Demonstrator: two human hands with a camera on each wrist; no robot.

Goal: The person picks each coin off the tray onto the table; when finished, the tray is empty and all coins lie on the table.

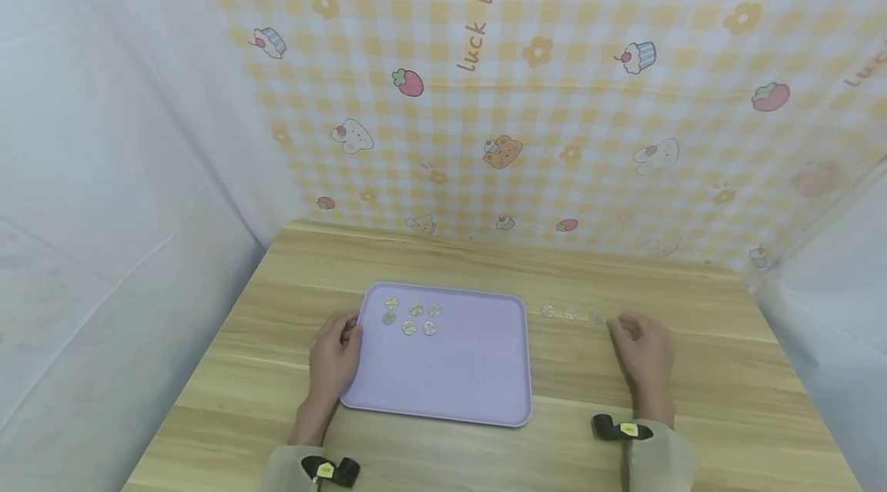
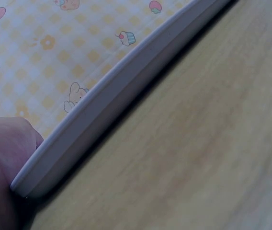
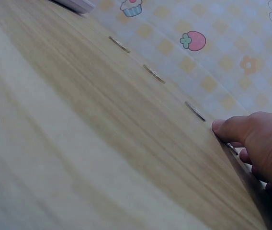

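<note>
A lilac tray [image 1: 464,369] lies on the wooden table, with several coins [image 1: 410,328] grouped in its upper left part. My left hand [image 1: 336,353] grips the tray's left edge; in the left wrist view the thumb side of the hand [image 2: 6,148] shows at the tray's rim [image 2: 121,76]. To the right of the tray, three coins [image 1: 570,313] lie in a row. At the right end of that row my right hand [image 1: 644,349] is down at the table, fingers curled. The right wrist view shows another coin [image 3: 232,149] between its thumb and fingers.
The wooden table [image 1: 443,457] meets a yellow checked cloth [image 1: 582,115] at its back edge. White cloth [image 1: 138,246] hangs along the left side, and more white cloth [image 1: 831,299] along the right.
</note>
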